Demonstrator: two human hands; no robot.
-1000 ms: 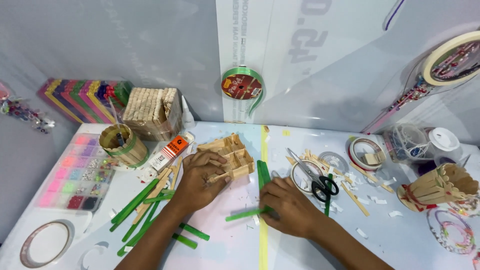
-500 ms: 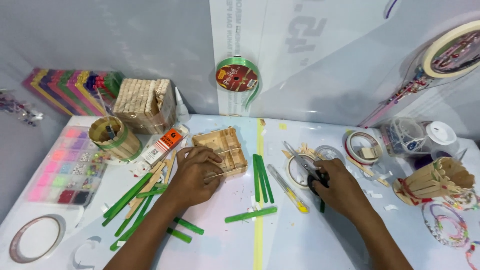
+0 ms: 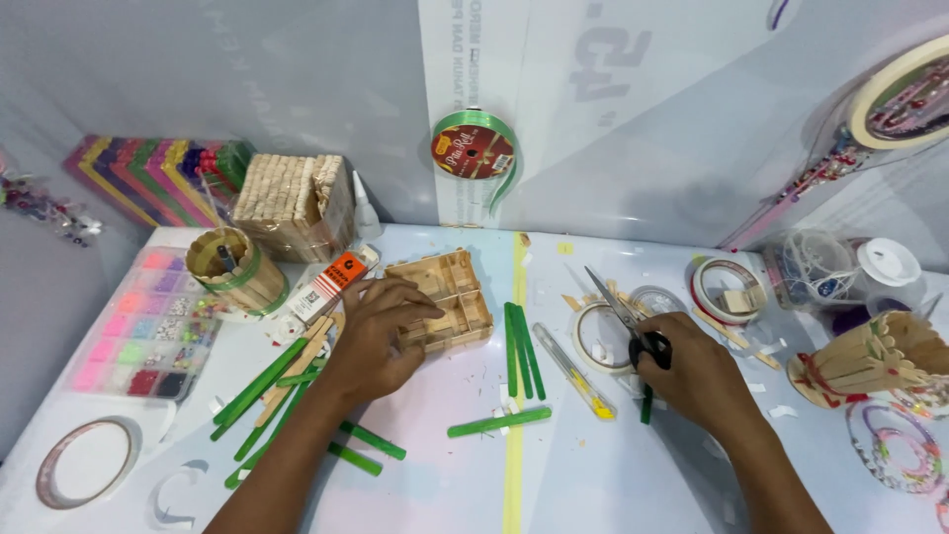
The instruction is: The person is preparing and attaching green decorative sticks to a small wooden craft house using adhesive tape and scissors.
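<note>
My left hand rests on the left side of a small box built of plain wooden sticks, fingers spread over it. My right hand grips black-handled scissors, blades pointing up-left over a tape roll. Three green sticks lie side by side between my hands, and one more green stick lies across the yellow line on the table. A yellow-and-clear craft knife lies just left of my right hand.
Several green and plain sticks lie scattered at the left. A stick-built cup, a bundle of sticks, a glue tube, a bead tray, tape rolls and a stick basket ring the table.
My right hand left the green sticks, moved right to the scissors and now holds them lifted. My left hand stayed on the wooden box.
</note>
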